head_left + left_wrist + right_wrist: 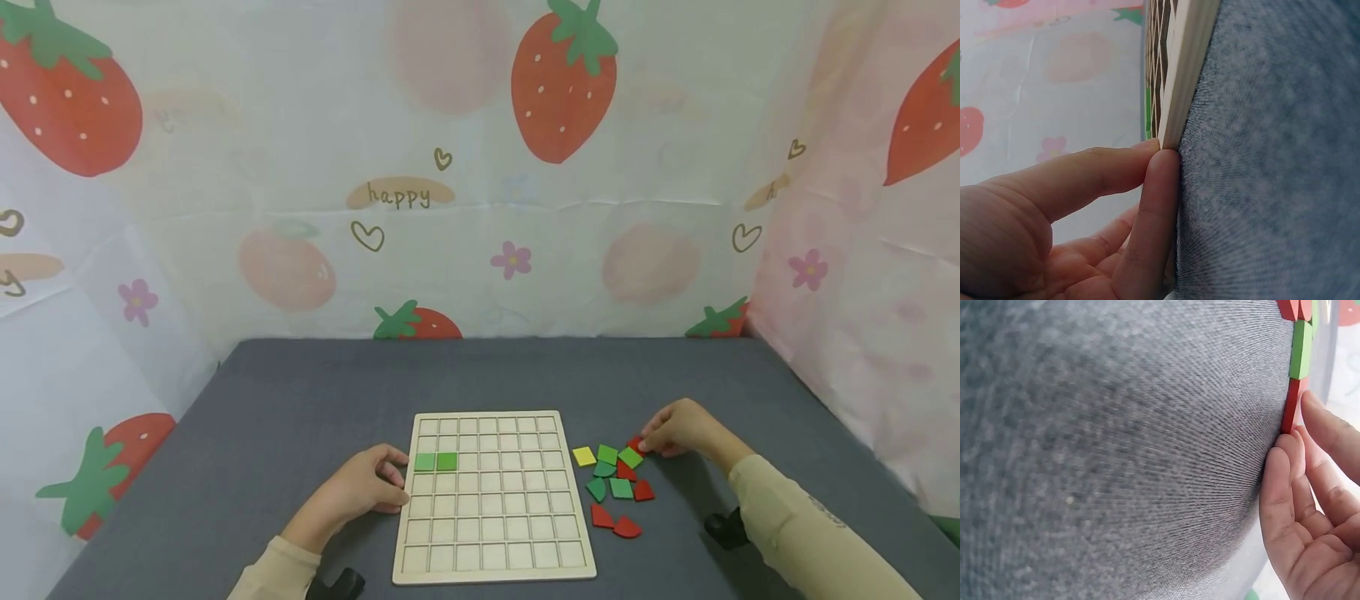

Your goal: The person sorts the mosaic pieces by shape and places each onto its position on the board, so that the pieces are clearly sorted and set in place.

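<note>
A pale wooden grid board lies flat on the dark table, with two green square tiles side by side in its cells. My left hand rests at the board's left edge, thumb and forefinger apart along it. In the left wrist view, fingertips touch the board's wooden rim. To the right of the board, my right hand pinches a red tile at the far right of the loose pieces. That tile lies against a light green tile, and my fingers partly hide it in the head view.
Loose tiles lie right of the board: a yellow tile, several green ones and several red ones, including a rounded red piece. A strawberry-print cloth stands behind and beside the table. Each wrist wears a black device.
</note>
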### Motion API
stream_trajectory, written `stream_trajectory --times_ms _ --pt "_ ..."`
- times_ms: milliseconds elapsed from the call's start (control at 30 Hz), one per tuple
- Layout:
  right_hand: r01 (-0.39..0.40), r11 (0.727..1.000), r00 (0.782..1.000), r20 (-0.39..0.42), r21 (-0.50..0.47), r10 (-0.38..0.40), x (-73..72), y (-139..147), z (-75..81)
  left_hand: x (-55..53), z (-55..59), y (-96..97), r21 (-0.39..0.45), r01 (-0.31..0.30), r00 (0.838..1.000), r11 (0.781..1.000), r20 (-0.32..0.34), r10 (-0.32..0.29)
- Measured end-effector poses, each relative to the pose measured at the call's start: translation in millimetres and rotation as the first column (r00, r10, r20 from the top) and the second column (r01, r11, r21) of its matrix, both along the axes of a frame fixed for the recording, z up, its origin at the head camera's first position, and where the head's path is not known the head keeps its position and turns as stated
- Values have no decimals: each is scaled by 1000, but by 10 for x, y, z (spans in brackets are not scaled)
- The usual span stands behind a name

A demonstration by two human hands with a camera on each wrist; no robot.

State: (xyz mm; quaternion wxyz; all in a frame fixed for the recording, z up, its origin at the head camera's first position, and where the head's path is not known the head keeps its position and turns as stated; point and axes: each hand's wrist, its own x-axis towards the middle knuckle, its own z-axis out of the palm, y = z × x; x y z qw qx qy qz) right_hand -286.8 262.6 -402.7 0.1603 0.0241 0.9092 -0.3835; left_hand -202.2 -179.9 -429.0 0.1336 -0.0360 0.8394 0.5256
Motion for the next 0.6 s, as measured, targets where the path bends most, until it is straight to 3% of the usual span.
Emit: stream_trajectory --times_ms 600 --pt "-55 998 998 -17 15 55 14 13 -9 -14 -21 -3 9 -14 1000 1000 0 14"
